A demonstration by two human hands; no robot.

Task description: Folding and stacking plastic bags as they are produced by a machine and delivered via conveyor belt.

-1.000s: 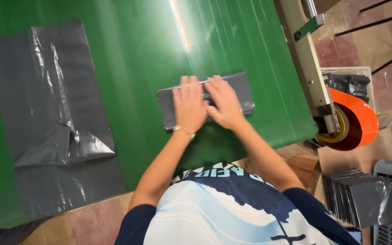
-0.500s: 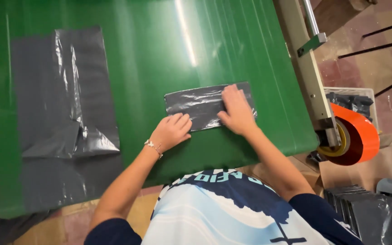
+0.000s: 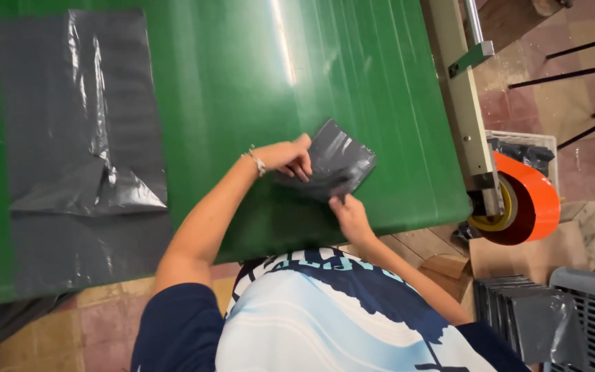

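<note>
Now both hands (image 3: 290,160) on folded grey bag (image 3: 339,165).

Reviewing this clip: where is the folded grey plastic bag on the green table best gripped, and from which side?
Probably by its near edges, from the table's front. The folded grey bag lies flat and thin, turned cornerwise, so only edges offer purchase. The left hand pinches its left edge, and the right hand takes the near corner from below.
</note>
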